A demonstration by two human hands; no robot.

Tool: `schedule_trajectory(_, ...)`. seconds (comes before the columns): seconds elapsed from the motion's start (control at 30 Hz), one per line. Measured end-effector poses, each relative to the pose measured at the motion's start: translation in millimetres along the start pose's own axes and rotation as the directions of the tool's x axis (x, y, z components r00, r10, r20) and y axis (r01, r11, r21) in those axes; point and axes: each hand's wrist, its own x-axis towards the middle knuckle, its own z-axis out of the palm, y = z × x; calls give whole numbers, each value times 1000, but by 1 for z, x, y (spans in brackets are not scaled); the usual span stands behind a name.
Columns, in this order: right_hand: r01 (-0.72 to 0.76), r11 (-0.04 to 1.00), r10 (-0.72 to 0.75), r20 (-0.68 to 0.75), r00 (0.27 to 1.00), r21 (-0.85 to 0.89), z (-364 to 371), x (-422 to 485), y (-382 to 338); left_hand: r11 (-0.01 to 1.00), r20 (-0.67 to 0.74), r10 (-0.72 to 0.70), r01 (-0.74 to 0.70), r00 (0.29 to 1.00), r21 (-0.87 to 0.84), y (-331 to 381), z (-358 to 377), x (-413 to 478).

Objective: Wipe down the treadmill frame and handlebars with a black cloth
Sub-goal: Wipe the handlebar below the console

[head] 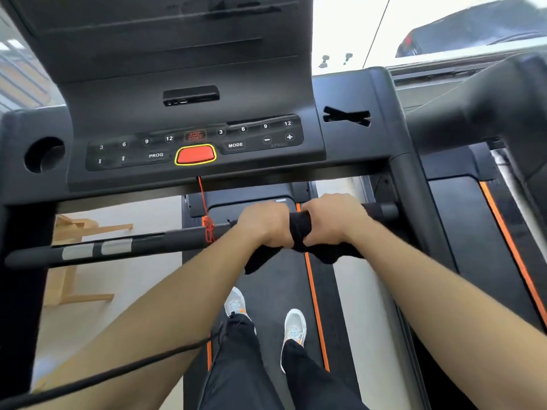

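Two pale shoes (294, 326) stand on the treadmill belt (275, 279). Farther out, the left hand (263, 224) and right hand (334, 223) sit side by side on the horizontal handlebar (148, 242), fingers curled over it and gripping the black cloth (299, 229). The cloth is draped over the bar between them, its ends hanging below. A red cord (207, 223) is knotted on the bar just left of the hands. Beyond is the console (118, 99) with its red button (195, 155).
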Motion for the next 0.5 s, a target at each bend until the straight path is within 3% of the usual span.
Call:
schedule_trajectory(0.07, 3, 986, -71, -409, 910, -165, 33, -14, 1, 988, -321, 20, 29, 947, 149, 12, 23, -6)
schedule_trajectory(0.13, -34, 978, -88, -556, 827, -204, 48, -20, 2, 978, -470, 66, 36, 880, 205, 22, 38, -8)
schedule_trajectory(0.2, -36, 990, -20, -392, 920, -135, 35, -14, 7, 985, -397, 32, 39, 917, 170, 25, 31, -2)
schedule_trajectory(0.27, -17, 999, 16, -39, 999, -30, 7, -7, 13, 1000, -127, 6, -3, 992, 27, 25, 9, 11)
schedule_trajectory(0.3, -1, 999, -3, 118, 993, 38, -6, -3, 18, 998, 55, 22, -19, 998, -62, 25, -4, 17)
schedule_trajectory(0.37, -50, 985, -14, 368, 930, 163, -21, 7, 26, 980, 341, 76, -7, 937, -200, 28, -22, 28)
schedule_trajectory(0.43, -87, 977, -7, 432, 902, 196, -26, 7, 37, 972, 401, 81, 17, 913, -234, 34, -27, 34)
schedule_trajectory(0.5, -74, 993, 45, 292, 955, 88, -15, -6, 49, 984, 279, 74, -25, 957, -176, 44, -19, 33)
